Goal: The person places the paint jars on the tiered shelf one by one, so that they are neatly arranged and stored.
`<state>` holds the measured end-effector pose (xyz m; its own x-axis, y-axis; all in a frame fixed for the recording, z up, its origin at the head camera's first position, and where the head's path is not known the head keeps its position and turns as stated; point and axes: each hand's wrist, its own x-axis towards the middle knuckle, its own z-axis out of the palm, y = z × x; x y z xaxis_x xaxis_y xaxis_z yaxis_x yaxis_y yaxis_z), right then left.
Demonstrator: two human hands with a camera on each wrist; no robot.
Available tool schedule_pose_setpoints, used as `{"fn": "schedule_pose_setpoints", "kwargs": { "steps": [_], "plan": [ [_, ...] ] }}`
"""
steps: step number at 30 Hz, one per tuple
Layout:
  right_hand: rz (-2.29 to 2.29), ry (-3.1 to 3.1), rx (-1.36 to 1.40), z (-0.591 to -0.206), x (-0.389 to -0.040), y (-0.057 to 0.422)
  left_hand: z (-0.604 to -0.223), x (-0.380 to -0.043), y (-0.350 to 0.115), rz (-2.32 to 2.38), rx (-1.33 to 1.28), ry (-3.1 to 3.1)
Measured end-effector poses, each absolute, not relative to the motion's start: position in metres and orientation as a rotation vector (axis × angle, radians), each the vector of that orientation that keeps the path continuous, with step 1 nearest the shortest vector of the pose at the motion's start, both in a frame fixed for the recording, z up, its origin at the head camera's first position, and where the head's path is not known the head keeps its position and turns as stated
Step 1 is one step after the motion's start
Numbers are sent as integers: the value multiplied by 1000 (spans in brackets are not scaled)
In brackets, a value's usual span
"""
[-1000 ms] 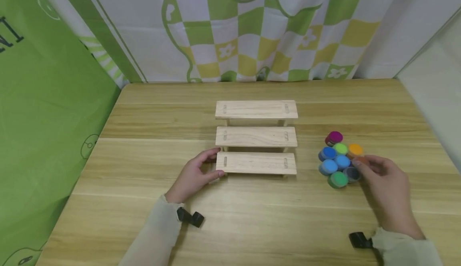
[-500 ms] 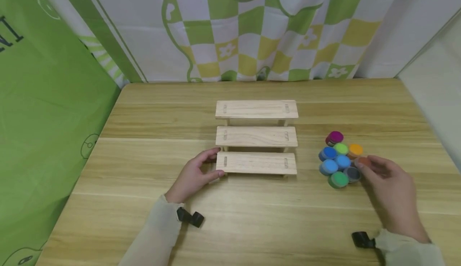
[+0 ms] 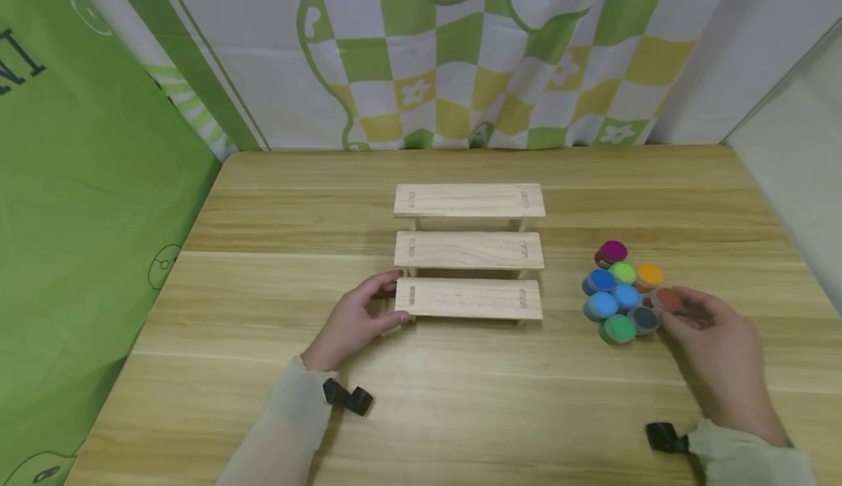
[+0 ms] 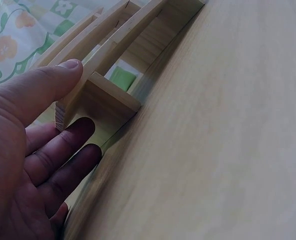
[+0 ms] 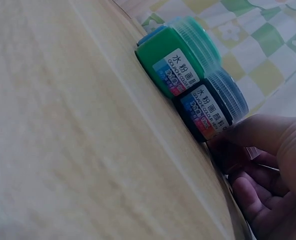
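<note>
In the head view my left hand (image 3: 351, 325) grips the left end of the lowest step of a three-tier pale wooden stand (image 3: 468, 298). The left wrist view shows the thumb over the board's edge (image 4: 107, 55) and the other fingers bent beneath its end. My right hand (image 3: 720, 347) pinches a small gouache paint jar with a reddish-brown lid (image 3: 669, 299) between thumb and fingers. It is at the right side of a group of paint jars, beside the dark grey jar (image 3: 643, 319). In the right wrist view the thumb mostly hides this jar.
Several other paint jars stand close together: green (image 3: 618, 329), light blue (image 3: 600, 305), dark blue (image 3: 598, 281), lime (image 3: 622, 273), orange (image 3: 649, 275) and magenta (image 3: 612, 252). A patterned curtain (image 3: 454, 55) hangs behind the wooden table (image 3: 460, 413).
My right hand has shifted slightly right with the reddish-brown jar, and more of its lid shows. The left hand and the stand have stayed put.
</note>
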<state>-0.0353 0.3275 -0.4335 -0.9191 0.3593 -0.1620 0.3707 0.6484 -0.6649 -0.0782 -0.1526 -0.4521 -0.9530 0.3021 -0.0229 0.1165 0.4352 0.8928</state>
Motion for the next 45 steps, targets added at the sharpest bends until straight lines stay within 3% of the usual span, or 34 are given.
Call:
{"fn": "schedule_pose_setpoints", "kwargs": {
  "steps": [17,31,45],
  "plan": [
    [-1526,2735,802,-424,-35,331,-452,-78,-153,1552,384,2497],
    [-1721,2835,594,-397,-35,302,-451,-77,-153,1548,367,2490],
    [-1683,2989,252,-385,-57,265,-451,-77,-153,1538,368,2487]
  ]
}}
